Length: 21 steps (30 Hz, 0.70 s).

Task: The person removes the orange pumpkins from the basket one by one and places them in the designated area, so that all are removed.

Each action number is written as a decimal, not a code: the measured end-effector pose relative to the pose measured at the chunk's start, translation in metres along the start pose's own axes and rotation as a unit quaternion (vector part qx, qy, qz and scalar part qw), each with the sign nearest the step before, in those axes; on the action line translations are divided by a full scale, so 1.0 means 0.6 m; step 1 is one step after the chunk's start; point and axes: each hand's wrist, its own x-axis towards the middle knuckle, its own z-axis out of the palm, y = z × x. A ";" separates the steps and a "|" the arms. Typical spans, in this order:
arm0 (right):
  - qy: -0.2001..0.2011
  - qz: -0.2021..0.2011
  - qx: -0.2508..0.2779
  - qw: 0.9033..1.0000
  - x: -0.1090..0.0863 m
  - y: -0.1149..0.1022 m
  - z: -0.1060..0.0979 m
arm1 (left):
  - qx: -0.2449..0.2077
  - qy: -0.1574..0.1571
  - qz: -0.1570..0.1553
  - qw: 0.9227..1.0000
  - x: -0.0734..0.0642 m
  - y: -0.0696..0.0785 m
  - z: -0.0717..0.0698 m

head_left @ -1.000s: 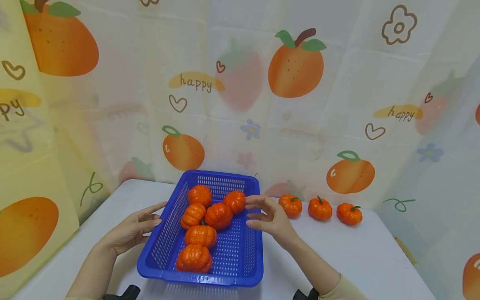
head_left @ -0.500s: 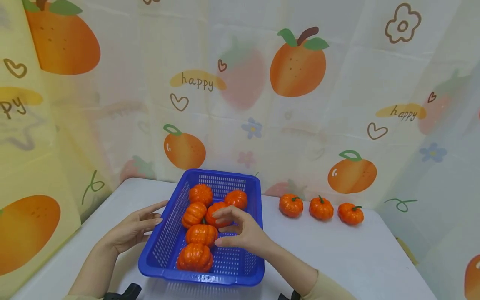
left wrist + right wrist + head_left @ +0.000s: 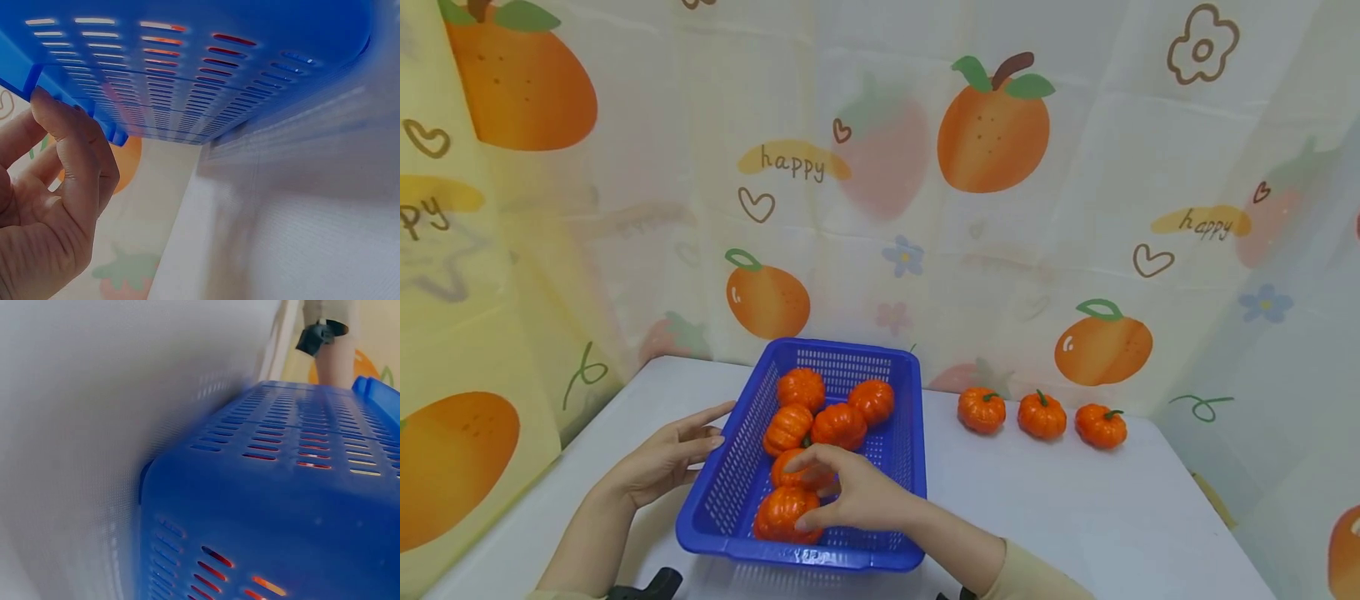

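A blue plastic basket [image 3: 703, 543] with slotted sides holds several small orange pumpkins. My left hand [image 3: 658, 462] is at its left rim, fingertips against the edge; in the left wrist view, that hand's bent fingers [image 3: 78, 147] meet the rim from outside. Over the basket's near half reaches my right hand [image 3: 865, 496], thumb and fingers apart. Its thumb overlaps the nearest pumpkin [image 3: 778, 510], and its fingertips lie over the pumpkin just behind [image 3: 785, 467]. The right wrist view shows the basket wall [image 3: 250, 506] and hides the right hand.
Three more pumpkins with green stems, the left one [image 3: 981, 410] closest to the basket, stand in a row on the white table [image 3: 1075, 517]. Behind the table hangs a fruit-print curtain [image 3: 880, 250]. A dark wrist mount [image 3: 651, 585] shows at the bottom edge.
My right hand has moved left and nearer from the basket's right rim, over the middle pumpkins, to the nearest ones. The left hand has stayed at the left rim.
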 end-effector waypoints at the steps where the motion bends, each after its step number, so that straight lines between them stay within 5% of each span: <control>1: -0.003 0.003 -0.007 1.000 0.000 0.001 0.000 | 0.000 -0.001 0.000 1.000 0.000 0.000 0.000; 12: -0.054 0.022 -0.117 0.991 -0.007 0.012 -0.003 | 0.011 0.009 -0.004 1.000 0.001 -0.002 -0.001; 21: -0.031 0.054 -0.242 0.968 -0.004 0.011 0.004 | 0.007 0.006 -0.002 1.000 0.002 -0.003 -0.002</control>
